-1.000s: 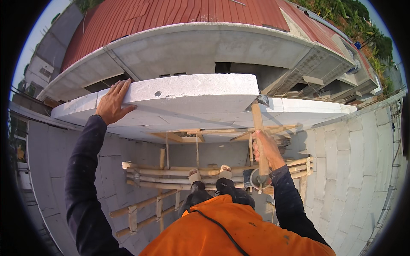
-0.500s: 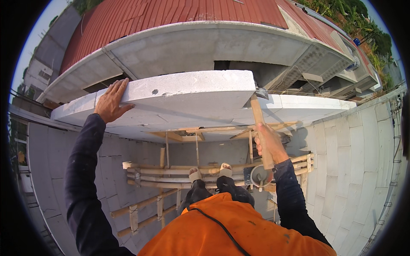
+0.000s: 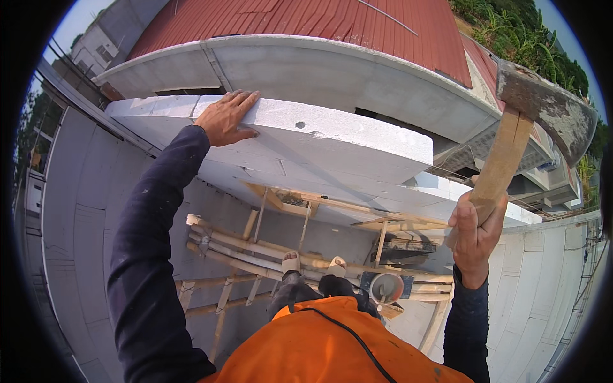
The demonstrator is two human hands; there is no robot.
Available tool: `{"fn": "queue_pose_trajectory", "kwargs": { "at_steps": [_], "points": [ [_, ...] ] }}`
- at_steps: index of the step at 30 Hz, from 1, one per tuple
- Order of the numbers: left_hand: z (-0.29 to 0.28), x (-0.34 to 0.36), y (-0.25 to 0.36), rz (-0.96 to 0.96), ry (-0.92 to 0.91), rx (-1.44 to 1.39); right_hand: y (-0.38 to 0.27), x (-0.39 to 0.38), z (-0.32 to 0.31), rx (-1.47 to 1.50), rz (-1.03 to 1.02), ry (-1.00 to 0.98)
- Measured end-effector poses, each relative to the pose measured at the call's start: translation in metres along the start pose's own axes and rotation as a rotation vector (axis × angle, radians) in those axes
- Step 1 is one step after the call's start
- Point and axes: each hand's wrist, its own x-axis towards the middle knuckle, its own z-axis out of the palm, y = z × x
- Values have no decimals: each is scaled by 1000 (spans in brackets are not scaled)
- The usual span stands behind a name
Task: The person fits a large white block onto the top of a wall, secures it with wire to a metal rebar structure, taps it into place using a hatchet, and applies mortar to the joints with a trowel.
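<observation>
My left hand (image 3: pixel 226 120) lies on the upper edge of a white lightweight concrete block (image 3: pixel 345 131) on top of the wall. Its fingers stretch over the top, the thumb against the near face. At the right, my right hand (image 3: pixel 477 239) grips the wooden handle of a hatchet (image 3: pixel 501 156). The hatchet's worn metal head points up, raised clear of the block's right end. Beyond that end, the lower white wall top (image 3: pixel 447 187) continues to the right.
Below, my sandalled feet stand on bamboo poles (image 3: pixel 249 260) lashed as a scaffold. A bucket (image 3: pixel 387 288) with grey contents and a trowel-like tool sits right of them. A wooden frame (image 3: pixel 357 207) is set in the wall. Across from me is a red metal roof (image 3: pixel 306 32).
The hatchet has swung up and right from the block's right end, so its head now shows fully. My left hand stays on the block; the view has shifted.
</observation>
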Motion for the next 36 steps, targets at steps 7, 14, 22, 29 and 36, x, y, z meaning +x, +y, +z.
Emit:
{"fn": "queue_pose_trajectory", "kwargs": {
  "at_steps": [7, 14, 22, 29, 36],
  "points": [
    [0, 9, 1, 95, 62, -94, 34, 31, 80, -646, 126, -585],
    [13, -6, -11, 69, 103, -65, -41, 56, 95, -202, 154, -277],
    [17, -3, -14, 52, 79, -45, 13, 53, 119, -627, 146, -686],
    [23, -16, -23, -65, 240, -30, -45, 54, 141, -460, 127, -480],
    [55, -49, -58, -205, 320, -46, -80, 60, 206, -179, 54, -354]
  ]
}}
